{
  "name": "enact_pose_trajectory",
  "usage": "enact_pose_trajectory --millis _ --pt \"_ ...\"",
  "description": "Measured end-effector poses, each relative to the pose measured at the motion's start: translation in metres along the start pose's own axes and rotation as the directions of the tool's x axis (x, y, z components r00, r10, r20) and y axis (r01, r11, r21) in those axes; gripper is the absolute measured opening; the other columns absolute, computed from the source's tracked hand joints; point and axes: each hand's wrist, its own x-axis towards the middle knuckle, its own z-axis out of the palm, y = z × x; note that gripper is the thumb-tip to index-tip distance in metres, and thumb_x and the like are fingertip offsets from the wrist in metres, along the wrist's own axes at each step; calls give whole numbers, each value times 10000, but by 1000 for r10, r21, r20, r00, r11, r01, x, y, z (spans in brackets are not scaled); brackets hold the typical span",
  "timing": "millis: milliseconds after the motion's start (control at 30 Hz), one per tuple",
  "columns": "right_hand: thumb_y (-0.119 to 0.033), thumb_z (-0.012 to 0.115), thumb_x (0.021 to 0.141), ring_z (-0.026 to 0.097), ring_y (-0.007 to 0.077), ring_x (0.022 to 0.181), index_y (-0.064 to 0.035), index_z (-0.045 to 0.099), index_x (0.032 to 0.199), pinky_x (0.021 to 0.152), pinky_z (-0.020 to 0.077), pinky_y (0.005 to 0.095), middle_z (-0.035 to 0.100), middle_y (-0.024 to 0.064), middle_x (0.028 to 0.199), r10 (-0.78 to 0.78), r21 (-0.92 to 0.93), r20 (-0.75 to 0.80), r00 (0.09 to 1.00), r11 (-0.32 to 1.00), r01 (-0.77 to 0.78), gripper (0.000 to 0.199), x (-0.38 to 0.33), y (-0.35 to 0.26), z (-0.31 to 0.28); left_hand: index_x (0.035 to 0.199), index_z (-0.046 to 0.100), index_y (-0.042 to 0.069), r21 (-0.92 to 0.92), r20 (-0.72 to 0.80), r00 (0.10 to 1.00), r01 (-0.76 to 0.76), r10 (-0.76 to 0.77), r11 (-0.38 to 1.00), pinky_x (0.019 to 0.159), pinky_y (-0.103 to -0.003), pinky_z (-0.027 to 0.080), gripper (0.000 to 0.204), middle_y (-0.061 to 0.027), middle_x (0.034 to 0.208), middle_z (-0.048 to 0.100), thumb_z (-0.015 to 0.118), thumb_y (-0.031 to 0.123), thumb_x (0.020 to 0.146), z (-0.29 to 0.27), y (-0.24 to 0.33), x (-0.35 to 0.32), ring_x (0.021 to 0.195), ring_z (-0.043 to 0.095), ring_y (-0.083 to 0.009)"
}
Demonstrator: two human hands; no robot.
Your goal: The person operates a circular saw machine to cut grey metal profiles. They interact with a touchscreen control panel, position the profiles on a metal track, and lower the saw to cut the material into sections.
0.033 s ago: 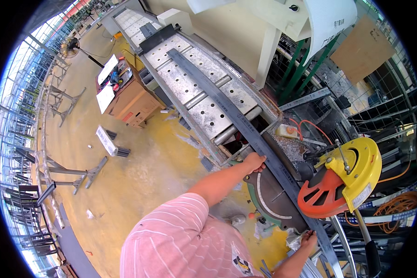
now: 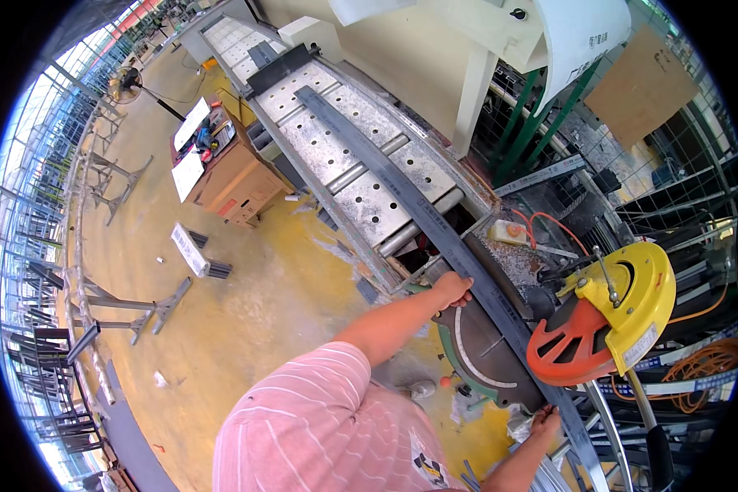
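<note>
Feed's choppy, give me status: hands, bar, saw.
Left hand gripping long grey bar. Right hand on its near end. Bar lies across saw table; yellow-guarded blade raised beside it.

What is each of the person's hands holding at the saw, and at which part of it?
Both grip the long grey metal strip: left hand on its near edge before the saw's yellow guard, right hand on its end past the saw.

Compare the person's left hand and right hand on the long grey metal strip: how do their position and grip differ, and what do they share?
The left hand grips the grey strip before the mitre saw's turntable, on an outstretched arm; the right hand holds it past the saw, low and close to the body. The left hand shows clearly, fingers curled over the strip's edge; the right hand is partly hidden at the picture's lower edge. Both are bare and grasp the same strip.
</note>
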Motion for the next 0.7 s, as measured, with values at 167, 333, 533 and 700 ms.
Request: enact_pose_trajectory --millis 167,333,533,700 --pt "-282 422 1030 576 133 626 -80 553 858 527 471 236 599 21 718 -70 71 13 997 995 69 295 -28 37 61 784 622 -32 95 41 999 12 -16 995 410 -308 442 407 -105 686 668 548 321 971 18 2 -8 495 611 -185" --pt "-264 460 1019 593 139 673 -66 604 908 569 499 248 606 26 750 -62 39 65 996 997 60 269 -75 51 131 768 619 -32 79 46 999 22 -26 997 401 -307 436 405 -113 669 664 564 316 967 19 3 -6 490 610 -186" --pt "-246 518 993 596 145 702 -58 623 927 587 512 257 605 26 791 -102 49 94 990 994 97 226 -113 67 177 793 620 -35 80 -28 1000 8 -6 997 425 -307 451 387 -111 687 673 560 303 971 3 8 -8 501 613 -179" --pt "-254 513 997 608 158 717 -47 601 982 598 524 264 614 48 819 -87 76 155 984 994 76 225 -100 79 172 786 640 -46 182 -67 997 -26 39 983 459 -315 470 412 -103 694 682 550 309 974 -7 15 -12 502 612 -173"
